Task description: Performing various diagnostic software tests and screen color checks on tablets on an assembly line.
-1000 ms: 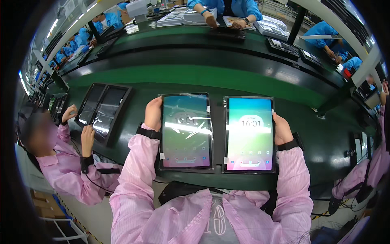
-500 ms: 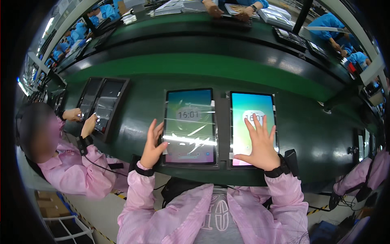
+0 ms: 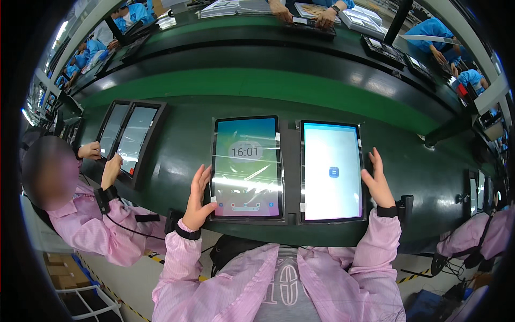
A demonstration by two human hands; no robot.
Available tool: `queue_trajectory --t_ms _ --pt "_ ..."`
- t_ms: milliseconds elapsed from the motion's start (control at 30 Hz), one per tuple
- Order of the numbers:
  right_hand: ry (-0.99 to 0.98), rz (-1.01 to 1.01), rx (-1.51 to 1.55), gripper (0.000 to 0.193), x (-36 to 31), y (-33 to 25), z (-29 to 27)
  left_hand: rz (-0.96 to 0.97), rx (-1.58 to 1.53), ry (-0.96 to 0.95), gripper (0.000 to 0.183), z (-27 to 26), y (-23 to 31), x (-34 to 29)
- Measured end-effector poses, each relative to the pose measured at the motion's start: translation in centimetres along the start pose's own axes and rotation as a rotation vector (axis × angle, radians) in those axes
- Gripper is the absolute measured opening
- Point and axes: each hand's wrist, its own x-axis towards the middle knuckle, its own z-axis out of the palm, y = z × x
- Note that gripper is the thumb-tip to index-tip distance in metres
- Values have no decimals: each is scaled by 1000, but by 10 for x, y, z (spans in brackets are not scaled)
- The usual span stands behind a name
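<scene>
The head view looks down on two tablets lying side by side in a dark holder at the centre of the frame, on a dark green table (image 3: 177, 155) that curves across the middle. The left tablet (image 3: 247, 167) shows a teal-to-pink screen with a clock face and a row of small icons along its lower edge, and a clear film strip crosses its glass. The right tablet (image 3: 331, 172) just beside it glows nearly white with one small blue icon in the middle. The left hand (image 3: 197, 199) is open with fingers spread, resting at the left edge of the left tablet, gripping nothing. The right hand (image 3: 377, 180) is likewise open, fingers pointing up, set against the right edge of the right tablet and holding nothing. Both wrists wear dark bands over pink sleeves that come in from the lower edge. At the left of the frame another person in a pink coat (image 3: 80, 220) has both hands on a second pair of tablets (image 3: 127, 137), whose screens look pale and reflective. Along the upper edge, further people in blue coats (image 3: 134, 12) work at a higher green shelf, and another pink sleeve (image 3: 472, 236) shows at the lower right.
</scene>
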Motion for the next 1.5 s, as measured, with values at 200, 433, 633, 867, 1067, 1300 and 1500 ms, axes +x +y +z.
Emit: queue_trajectory --t_ms 200,433,633,867,1067,1300,1500 --pt "-161 -112 364 71 -5 8 13 -17 82 -12 94 0 2 -1" --pt "-124 -139 357 70 -2 9 19 -10 126 -9 94 1 3 1" --pt "-146 -159 327 79 -9 2 21 -69 110 52 92 4 20 9" --pt "-128 -67 532 85 30 0 9 86 671 113 72 12 59 54" --pt "-98 -109 517 99 69 2 17 266 893 -268 57 40 65 100" --pt "-63 -135 359 101 65 4 21 234 875 -282 49 42 62 110" --pt "-26 -106 321 103 65 -3 23 244 897 -271 48 42 60 111"
